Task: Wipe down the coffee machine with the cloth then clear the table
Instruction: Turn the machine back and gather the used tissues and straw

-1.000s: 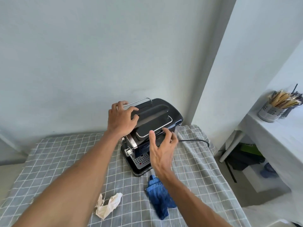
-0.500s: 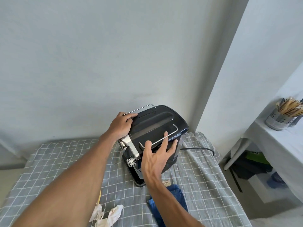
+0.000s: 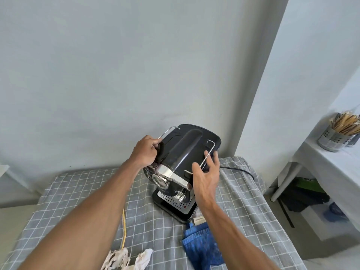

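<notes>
Tilting further toward me than a second ago, the coffee machine is sitting at the counter's far end. My left hand is gripping its left edge; my right hand is touching its right side, fingers loosely spread. Nearer me, the blue cloth and crumpled white tissue are lying on the checked tablecloth.

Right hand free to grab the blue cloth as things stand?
Probably yes. The right hand rests open against the coffee machine, holding nothing; the blue cloth lies uncovered just below that forearm.
</notes>
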Available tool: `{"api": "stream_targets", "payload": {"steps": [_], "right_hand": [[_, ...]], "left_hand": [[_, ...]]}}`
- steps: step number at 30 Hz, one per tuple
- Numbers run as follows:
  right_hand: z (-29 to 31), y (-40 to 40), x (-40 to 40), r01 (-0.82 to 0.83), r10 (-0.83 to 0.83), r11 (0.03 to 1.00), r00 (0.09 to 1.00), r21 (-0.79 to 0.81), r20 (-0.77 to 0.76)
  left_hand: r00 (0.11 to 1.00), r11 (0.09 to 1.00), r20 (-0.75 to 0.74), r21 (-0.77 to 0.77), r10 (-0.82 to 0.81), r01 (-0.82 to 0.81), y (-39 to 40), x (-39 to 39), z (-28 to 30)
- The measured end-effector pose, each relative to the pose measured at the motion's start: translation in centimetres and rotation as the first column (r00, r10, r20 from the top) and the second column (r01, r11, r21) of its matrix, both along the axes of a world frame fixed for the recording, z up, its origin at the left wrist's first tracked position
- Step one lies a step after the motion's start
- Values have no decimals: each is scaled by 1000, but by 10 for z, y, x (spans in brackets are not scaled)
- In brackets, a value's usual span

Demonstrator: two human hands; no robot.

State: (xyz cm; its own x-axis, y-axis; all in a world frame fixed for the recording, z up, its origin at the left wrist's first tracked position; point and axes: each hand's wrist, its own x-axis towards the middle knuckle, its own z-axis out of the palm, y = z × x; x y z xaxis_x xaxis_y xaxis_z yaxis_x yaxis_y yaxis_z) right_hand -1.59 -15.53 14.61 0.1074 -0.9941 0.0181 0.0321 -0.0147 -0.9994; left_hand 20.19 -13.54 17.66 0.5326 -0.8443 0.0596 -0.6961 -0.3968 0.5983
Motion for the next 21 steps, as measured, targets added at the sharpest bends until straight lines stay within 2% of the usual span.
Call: {"api": "stream_targets", "payload": {"steps": [4, 11, 16, 21], "right_hand": [[6, -22, -11, -80, 80, 997, 995, -7, 66], [15, -82, -39, -226, 211, 968, 968, 108, 132], [19, -120, -51, -308, 303, 948, 950, 79, 68], [14, -144, -64, -365, 357, 923, 931, 125, 81]], "left_hand": [[999, 999, -20, 3, 36, -36, 1, -9, 6], [990, 992, -85, -52, 110, -114, -10, -48, 22], [984, 987, -108, -55, 141, -148, -10, -78, 17], [969, 974, -125, -45, 213, -220, -15, -103, 5]]}}
